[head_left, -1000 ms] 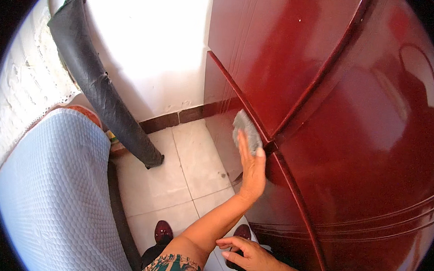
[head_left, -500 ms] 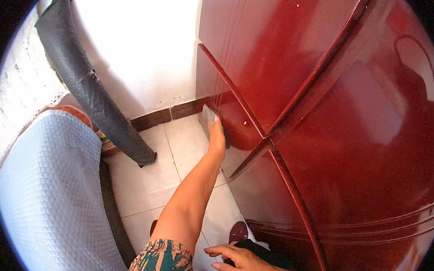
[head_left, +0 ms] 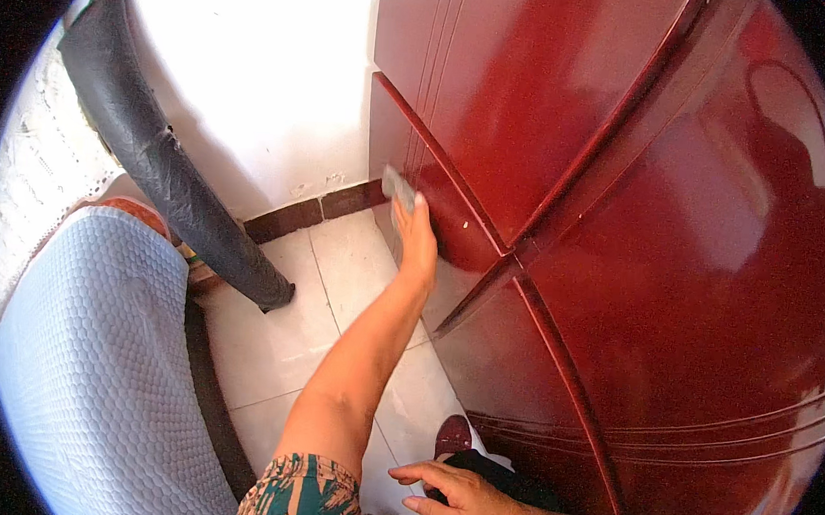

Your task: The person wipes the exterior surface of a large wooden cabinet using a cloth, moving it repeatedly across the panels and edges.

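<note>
Low on the far left part of a glossy dark-red cabinet front (head_left: pixel 681 300), my left hand (head_left: pixel 417 239) presses a grey cloth (head_left: pixel 397 186) to the surface, arm stretched out. The fingers hide part of the cloth. Nearer to me, my right hand (head_left: pixel 465 499) hovers by my legs with fingers loosely apart and nothing in it. Raised dark-red trim strips (head_left: pixel 557 354) cross on the cabinet front, just right of my left hand.
A bed or seat under a light-blue quilted cover (head_left: pixel 109 353) borders the left side. A long black wrapped roll (head_left: pixel 179 166) leans there by the white wall (head_left: pixel 254 81). My dark-red shoe (head_left: pixel 454 434) stands on pale floor tiles (head_left: pixel 267 357) beside the cabinet.
My left hand has slid slightly farther up along the cabinet front with the cloth. The right hand stays almost where it was.
</note>
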Tool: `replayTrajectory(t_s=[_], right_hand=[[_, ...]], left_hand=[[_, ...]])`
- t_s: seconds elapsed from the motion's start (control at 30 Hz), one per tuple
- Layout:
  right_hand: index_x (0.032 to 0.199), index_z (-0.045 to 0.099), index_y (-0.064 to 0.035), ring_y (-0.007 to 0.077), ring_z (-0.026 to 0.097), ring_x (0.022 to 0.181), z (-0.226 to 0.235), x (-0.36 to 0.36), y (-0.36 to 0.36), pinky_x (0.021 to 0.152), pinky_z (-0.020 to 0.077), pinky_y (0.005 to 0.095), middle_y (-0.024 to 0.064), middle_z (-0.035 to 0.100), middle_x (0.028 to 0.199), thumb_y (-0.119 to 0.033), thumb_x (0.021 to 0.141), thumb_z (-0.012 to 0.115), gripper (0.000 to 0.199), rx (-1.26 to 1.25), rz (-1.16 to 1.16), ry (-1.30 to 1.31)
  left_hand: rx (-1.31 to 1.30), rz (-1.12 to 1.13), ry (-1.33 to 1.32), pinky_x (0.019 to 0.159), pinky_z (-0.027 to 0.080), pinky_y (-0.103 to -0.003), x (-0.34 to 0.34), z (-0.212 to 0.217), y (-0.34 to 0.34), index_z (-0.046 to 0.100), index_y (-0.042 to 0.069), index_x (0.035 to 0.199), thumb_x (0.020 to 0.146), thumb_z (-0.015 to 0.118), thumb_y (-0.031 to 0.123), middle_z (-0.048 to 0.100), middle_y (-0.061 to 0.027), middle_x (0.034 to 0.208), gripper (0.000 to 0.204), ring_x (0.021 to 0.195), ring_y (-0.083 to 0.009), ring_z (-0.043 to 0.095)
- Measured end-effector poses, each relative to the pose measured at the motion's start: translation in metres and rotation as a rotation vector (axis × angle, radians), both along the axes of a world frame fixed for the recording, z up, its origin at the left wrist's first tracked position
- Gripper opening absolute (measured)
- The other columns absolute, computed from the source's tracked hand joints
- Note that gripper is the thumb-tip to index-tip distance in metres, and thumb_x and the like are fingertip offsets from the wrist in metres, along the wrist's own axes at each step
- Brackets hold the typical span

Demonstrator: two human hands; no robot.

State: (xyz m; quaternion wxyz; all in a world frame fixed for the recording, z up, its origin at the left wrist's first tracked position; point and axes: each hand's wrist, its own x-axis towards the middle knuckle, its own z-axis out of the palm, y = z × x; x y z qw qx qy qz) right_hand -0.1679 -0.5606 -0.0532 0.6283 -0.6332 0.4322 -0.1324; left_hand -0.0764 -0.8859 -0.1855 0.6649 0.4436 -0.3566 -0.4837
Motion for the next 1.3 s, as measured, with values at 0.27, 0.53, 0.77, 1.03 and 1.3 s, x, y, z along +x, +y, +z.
replayTrajectory(t_s=[0.27,0.53,0.77,1.03,1.3], right_hand=[[0.123,0.052,-0.0014,0.0286,0.059,0.105,-0.011,0.005,0.000,0.086,0.0472,0.0376,0.0177,0.058,0.115,-0.015,0.089,0.057,0.037,-0.131,0.074,-0.018],[0.122,0.054,-0.0023,0.0296,0.060,0.101,-0.006,0.004,0.000,0.081,0.0488,0.0376,0.0173,0.059,0.113,-0.010,0.086,0.058,0.037,-0.129,0.033,0.006],[0.124,0.050,-0.0008,0.0323,0.059,0.107,-0.020,0.007,0.001,0.092,0.0461,0.0402,0.0208,0.058,0.115,-0.026,0.093,0.055,0.040,-0.141,0.129,0.038],[0.122,0.053,-0.0004,0.0291,0.061,0.106,-0.036,0.009,0.004,0.091,0.0475,0.0381,0.0197,0.059,0.117,-0.029,0.092,0.057,0.042,-0.216,0.152,0.183],[0.121,0.050,-0.0034,0.0336,0.059,0.104,-0.066,0.021,0.012,0.089,0.0471,0.0412,0.0200,0.059,0.113,-0.030,0.092,0.055,0.039,-0.275,0.227,0.090]], left_hand=[[0.290,-0.153,0.298,0.093,0.043,-0.045,0.040,-0.064,-0.037,0.038,0.008,0.140,0.093,0.036,0.060,0.048,-0.0135,0.135,0.070,0.117,-0.0290,0.051],[0.581,-0.233,0.553,0.109,0.029,-0.043,-0.010,-0.105,0.064,0.032,0.004,0.143,0.095,0.036,0.054,0.038,-0.0127,0.145,0.069,0.131,-0.0300,0.038],[0.068,0.009,0.069,0.115,0.011,-0.039,-0.017,0.039,0.059,0.018,0.004,0.148,0.097,0.034,0.046,0.015,-0.0137,0.153,0.068,0.142,-0.0280,0.013],[-0.644,0.067,-0.465,0.114,-0.002,-0.045,-0.036,0.205,0.117,0.016,0.007,0.149,0.099,0.033,0.036,0.004,-0.0213,0.155,0.061,0.144,-0.0362,-0.001],[-0.584,0.145,-0.506,0.116,0.006,-0.044,0.004,0.276,0.054,0.017,0.012,0.150,0.099,0.034,0.040,0.006,-0.0219,0.155,0.061,0.144,-0.0353,0.004]])
